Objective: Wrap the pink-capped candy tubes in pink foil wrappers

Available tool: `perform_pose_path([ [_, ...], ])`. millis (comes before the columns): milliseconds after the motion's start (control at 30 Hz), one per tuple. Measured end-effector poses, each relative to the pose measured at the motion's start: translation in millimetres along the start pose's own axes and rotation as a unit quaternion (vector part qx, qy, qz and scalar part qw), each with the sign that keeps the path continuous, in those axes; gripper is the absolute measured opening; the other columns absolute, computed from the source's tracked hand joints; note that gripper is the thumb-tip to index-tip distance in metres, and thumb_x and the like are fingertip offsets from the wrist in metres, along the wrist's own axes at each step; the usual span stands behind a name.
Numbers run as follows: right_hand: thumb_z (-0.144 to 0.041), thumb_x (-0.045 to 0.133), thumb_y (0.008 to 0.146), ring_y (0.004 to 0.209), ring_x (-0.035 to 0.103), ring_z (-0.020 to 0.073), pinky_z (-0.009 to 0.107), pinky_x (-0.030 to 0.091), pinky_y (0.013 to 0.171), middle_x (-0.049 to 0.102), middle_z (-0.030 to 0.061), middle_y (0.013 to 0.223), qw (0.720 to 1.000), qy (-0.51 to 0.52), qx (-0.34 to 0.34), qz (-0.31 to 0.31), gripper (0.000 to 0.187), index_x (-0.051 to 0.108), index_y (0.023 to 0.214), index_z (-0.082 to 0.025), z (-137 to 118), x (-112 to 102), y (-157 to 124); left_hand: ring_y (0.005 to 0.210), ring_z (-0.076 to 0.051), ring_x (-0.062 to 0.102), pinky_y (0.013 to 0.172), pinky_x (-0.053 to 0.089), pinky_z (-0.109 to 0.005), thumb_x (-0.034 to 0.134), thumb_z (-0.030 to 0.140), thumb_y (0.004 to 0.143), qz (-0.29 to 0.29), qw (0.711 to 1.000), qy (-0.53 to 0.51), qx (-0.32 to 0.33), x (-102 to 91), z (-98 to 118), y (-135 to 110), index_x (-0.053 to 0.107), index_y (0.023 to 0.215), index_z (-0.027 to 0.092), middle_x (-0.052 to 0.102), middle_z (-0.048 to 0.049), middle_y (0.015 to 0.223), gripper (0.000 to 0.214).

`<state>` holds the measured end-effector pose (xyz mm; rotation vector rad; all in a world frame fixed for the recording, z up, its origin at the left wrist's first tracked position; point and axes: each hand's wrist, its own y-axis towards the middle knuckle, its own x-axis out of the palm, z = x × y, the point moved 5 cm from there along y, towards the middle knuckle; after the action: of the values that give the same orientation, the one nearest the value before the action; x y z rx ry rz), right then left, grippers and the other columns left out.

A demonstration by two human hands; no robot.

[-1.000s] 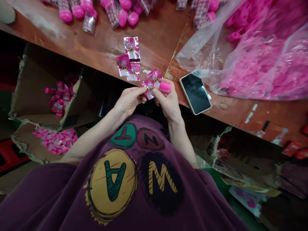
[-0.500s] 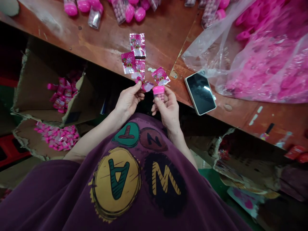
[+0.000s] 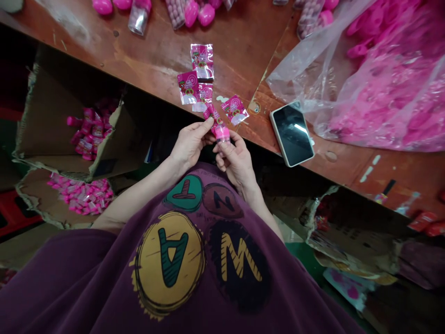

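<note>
My left hand (image 3: 189,144) pinches a small pink printed sleeve wrapper (image 3: 212,116) between thumb and fingers, just off the wooden table's front edge (image 3: 146,69). My right hand (image 3: 234,160) grips a little pink-capped tube (image 3: 222,134) upright, its cap touching the wrapper's lower end. Several more flat pink wrappers (image 3: 194,86) lie on the table just beyond my hands.
A phone (image 3: 292,133) lies face up right of my hands. A big clear bag of pink parts (image 3: 375,79) fills the right of the table. Pink-capped tubes (image 3: 177,9) lie at the far edge. Cardboard boxes with wrapped pink tubes (image 3: 86,134) stand lower left.
My hands parted with the tube held upright, then came together again. The wrapper now stands over the tube's cap. The view shifted slightly.
</note>
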<state>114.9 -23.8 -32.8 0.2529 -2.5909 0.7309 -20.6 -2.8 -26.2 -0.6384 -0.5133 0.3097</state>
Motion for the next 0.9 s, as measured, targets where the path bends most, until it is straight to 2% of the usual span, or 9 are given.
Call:
perform_pose_path([
  [167, -0.059, 0.087, 0.085, 0.049, 0.052, 0.0056, 0.018, 0.034, 0.04, 0.07, -0.008, 0.08, 0.998, -0.041, -0.035, 0.01, 0.072, 0.044, 0.133, -0.03, 1, -2, 1, 0.065, -0.012, 0.069, 0.066, 0.052, -0.025, 0.089, 0.051, 0.087, -0.047, 0.999, 0.003, -0.023, 4.4, -1, -3, 0.072, 0.079, 0.017, 0.073, -0.0022, 0.071, 0.04],
  [267, -0.058, 0.088, 0.085, 0.054, 0.055, 0.0084, 0.021, 0.043, 0.046, 0.07, -0.0072, 0.082, 0.993, -0.094, -0.065, 0.025, 0.075, 0.043, 0.139, -0.032, 2, -3, -1, 0.064, -0.012, 0.068, 0.065, 0.052, -0.026, 0.092, 0.046, 0.085, -0.065, 0.997, 0.009, -0.035, 6.1, -4, -5, 0.072, 0.077, 0.015, 0.073, -0.0029, 0.072, 0.037],
  [400, -0.054, 0.088, 0.086, 0.08, 0.069, 0.0149, 0.027, 0.057, 0.066, 0.072, -0.003, 0.091, 0.978, -0.157, -0.121, 0.059, 0.074, 0.045, 0.143, -0.033, -1, -3, -6, 0.066, -0.011, 0.069, 0.07, 0.055, -0.025, 0.094, 0.039, 0.084, -0.088, 0.995, -0.006, -0.047, 6.5, -7, -5, 0.075, 0.079, 0.014, 0.074, -0.0028, 0.076, 0.032],
  [467, -0.053, 0.087, 0.087, 0.074, 0.066, 0.0134, 0.026, 0.055, 0.064, 0.071, -0.0041, 0.089, 0.981, -0.147, -0.114, 0.046, 0.075, 0.044, 0.145, -0.034, -3, -2, -7, 0.066, -0.011, 0.069, 0.069, 0.055, -0.025, 0.094, 0.041, 0.084, -0.113, 0.992, -0.008, -0.054, 7.3, -7, -6, 0.075, 0.08, 0.014, 0.075, -0.003, 0.077, 0.033],
  [567, -0.056, 0.084, 0.089, 0.049, 0.047, 0.0083, 0.023, 0.038, 0.046, 0.069, -0.0071, 0.08, 0.995, -0.089, -0.041, -0.02, 0.075, 0.041, 0.147, -0.034, -3, 1, -6, 0.058, -0.011, 0.064, 0.06, 0.051, -0.025, 0.092, 0.044, 0.085, -0.146, 0.987, 0.012, -0.071, 8.8, -6, -9, 0.074, 0.077, 0.014, 0.072, -0.0027, 0.072, 0.036],
  [633, -0.059, 0.082, 0.09, 0.044, 0.038, 0.0071, 0.022, 0.031, 0.041, 0.068, -0.0074, 0.077, 0.996, -0.069, -0.004, -0.055, 0.075, 0.041, 0.148, -0.034, -2, 2, -6, 0.054, -0.01, 0.061, 0.059, 0.05, -0.025, 0.091, 0.043, 0.086, -0.159, 0.984, 0.025, -0.078, 10.0, -6, -10, 0.074, 0.076, 0.014, 0.071, -0.0023, 0.069, 0.035],
  [700, -0.058, 0.083, 0.089, 0.048, 0.045, 0.0086, 0.023, 0.037, 0.043, 0.069, -0.0061, 0.08, 0.995, -0.087, -0.018, -0.046, 0.078, 0.042, 0.151, -0.035, -4, -2, -4, 0.057, -0.01, 0.063, 0.062, 0.052, -0.024, 0.092, 0.039, 0.086, -0.164, 0.984, 0.019, -0.068, 11.2, -7, -10, 0.075, 0.078, 0.014, 0.072, -0.003, 0.071, 0.031],
  [800, -0.052, 0.088, 0.086, 0.067, 0.063, 0.0135, 0.027, 0.054, 0.059, 0.07, -0.003, 0.089, 0.984, -0.155, -0.085, 0.01, 0.082, 0.044, 0.153, -0.037, -8, -9, -3, 0.067, -0.011, 0.069, 0.071, 0.055, -0.024, 0.093, 0.031, 0.086, -0.155, 0.987, -0.003, -0.049, 12.1, -8, -9, 0.078, 0.08, 0.013, 0.076, -0.0049, 0.078, 0.025],
  [900, -0.052, 0.087, 0.087, 0.064, 0.06, 0.0136, 0.028, 0.052, 0.057, 0.068, -0.0041, 0.084, 0.984, -0.16, -0.078, 0.009, 0.082, 0.043, 0.155, -0.037, -6, -9, -1, 0.065, -0.01, 0.067, 0.066, 0.053, -0.022, 0.091, 0.029, 0.087, -0.139, 0.988, -0.003, -0.068, 11.7, -14, -10, 0.077, 0.077, 0.012, 0.074, -0.0051, 0.077, 0.025],
])
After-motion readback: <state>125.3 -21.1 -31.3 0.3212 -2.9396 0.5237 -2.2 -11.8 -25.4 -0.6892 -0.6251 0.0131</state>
